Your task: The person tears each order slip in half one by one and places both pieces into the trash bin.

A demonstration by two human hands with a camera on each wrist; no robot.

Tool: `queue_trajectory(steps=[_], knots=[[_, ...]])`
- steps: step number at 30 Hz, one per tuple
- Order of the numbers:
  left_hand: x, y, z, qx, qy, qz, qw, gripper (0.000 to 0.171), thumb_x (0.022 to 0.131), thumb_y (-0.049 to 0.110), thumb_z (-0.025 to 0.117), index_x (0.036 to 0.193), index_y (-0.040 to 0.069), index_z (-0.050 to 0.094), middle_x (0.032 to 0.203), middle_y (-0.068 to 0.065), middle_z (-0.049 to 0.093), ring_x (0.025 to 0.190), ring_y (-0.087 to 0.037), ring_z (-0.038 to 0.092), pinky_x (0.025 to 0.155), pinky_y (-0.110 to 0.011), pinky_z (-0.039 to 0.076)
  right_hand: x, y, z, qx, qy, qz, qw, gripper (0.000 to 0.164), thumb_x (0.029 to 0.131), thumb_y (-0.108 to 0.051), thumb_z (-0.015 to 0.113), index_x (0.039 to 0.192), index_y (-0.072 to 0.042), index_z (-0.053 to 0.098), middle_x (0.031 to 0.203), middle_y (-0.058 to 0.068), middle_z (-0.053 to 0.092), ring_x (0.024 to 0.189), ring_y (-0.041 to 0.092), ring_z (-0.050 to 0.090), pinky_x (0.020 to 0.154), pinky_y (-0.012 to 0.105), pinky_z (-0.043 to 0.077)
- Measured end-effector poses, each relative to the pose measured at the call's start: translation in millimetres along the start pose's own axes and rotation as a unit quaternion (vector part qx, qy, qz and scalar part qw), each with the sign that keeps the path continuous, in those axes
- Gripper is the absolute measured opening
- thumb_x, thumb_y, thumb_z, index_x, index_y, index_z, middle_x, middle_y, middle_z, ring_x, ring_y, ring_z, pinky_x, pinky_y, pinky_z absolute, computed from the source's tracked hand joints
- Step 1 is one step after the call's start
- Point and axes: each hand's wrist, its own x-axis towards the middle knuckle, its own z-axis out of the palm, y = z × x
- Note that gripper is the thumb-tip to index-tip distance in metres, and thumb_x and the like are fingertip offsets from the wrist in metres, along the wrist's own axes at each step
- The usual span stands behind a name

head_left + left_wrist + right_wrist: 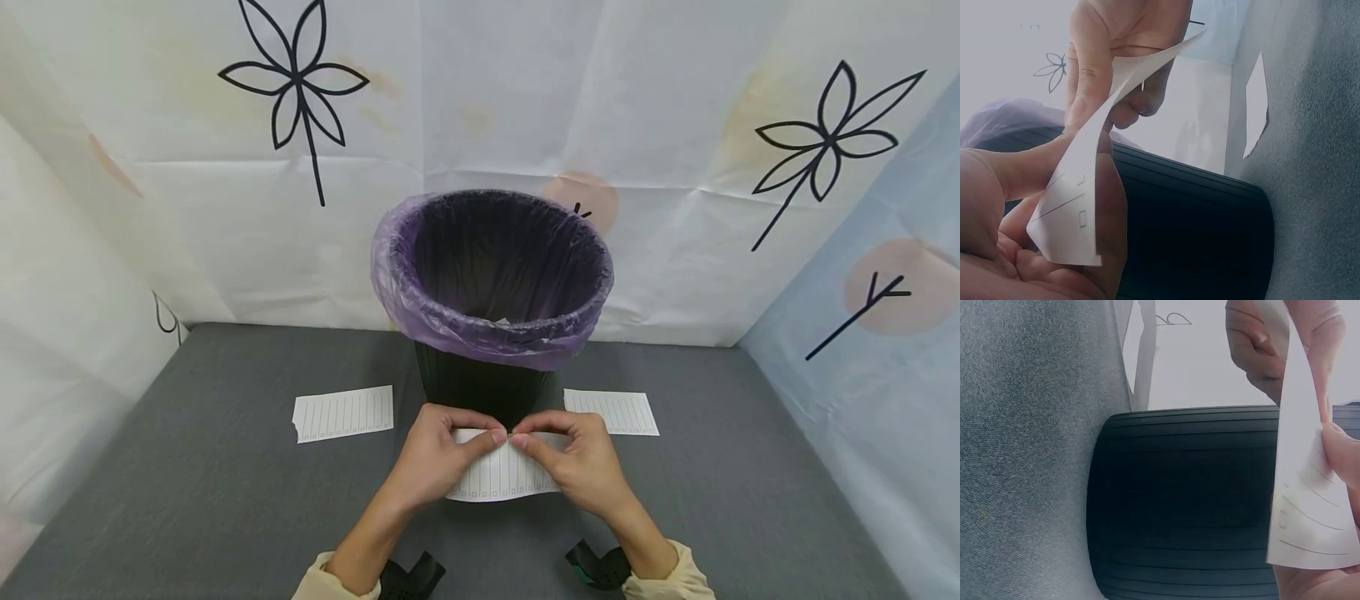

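Both hands pinch the top edge of a white lined paper slip [501,479] between thumbs and fingertips, close together near its middle. My left hand [446,450] holds it from the left, my right hand [577,457] from the right. Printed lines with small boxes run along the slip's lower edge. In the left wrist view the paper [1075,209] bends between the two hands; the right wrist view shows the paper [1304,506] curving too. Directly behind the hands stands a black ribbed trash bin [480,379] lined with a purple plastic bag [491,333].
On the grey table [225,500] lie two more lined paper slips, a left slip [343,414] with a torn left end and a right slip [611,412]. A white patterned cloth [300,250] hangs behind the bin. A small pale scrap [502,321] shows inside the bin.
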Motion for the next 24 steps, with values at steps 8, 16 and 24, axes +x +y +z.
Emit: queue_trajectory(steps=[8,16,24], knots=[[1.8,-2.7,-1.6,0.0,0.013,0.006,0.9999,0.008,0.088,0.012,0.081,0.089,0.004,0.082,0.085,-0.006,0.076,0.067,-0.015,0.067,0.058,-0.026,0.053,-0.1,-1.0,0.0,0.004,0.013,-0.02,1.0,0.005,0.086,0.001,0.078,0.089,-0.003,0.078,0.084,0.004,0.076,0.08,0.013,0.067,0.066,0.028,0.055],[3.1,-3.9,-3.6,0.0,0.025,0.006,0.9997,0.008,0.087,0.01,0.081,0.09,0.003,0.082,0.086,-0.007,0.076,0.066,-0.015,0.067,0.057,-0.025,0.053,-0.8,-1.4,-1.7,0.02,0.033,-0.011,0.999,0.009,0.084,0.005,0.079,0.087,-0.004,0.078,0.083,0.0,0.075,0.079,0.014,0.07,0.068,0.028,0.055],[4.5,-5.9,-6.7,0.006,0.037,0.017,0.9992,0.008,0.087,0.008,0.081,0.09,0.001,0.081,0.088,-0.008,0.077,0.067,-0.014,0.066,0.057,-0.025,0.053,-0.4,-2.3,-4.8,0.038,0.028,-0.006,0.999,0.009,0.084,0.007,0.077,0.088,-0.002,0.077,0.083,0.0,0.075,0.077,0.017,0.071,0.071,0.029,0.056]])
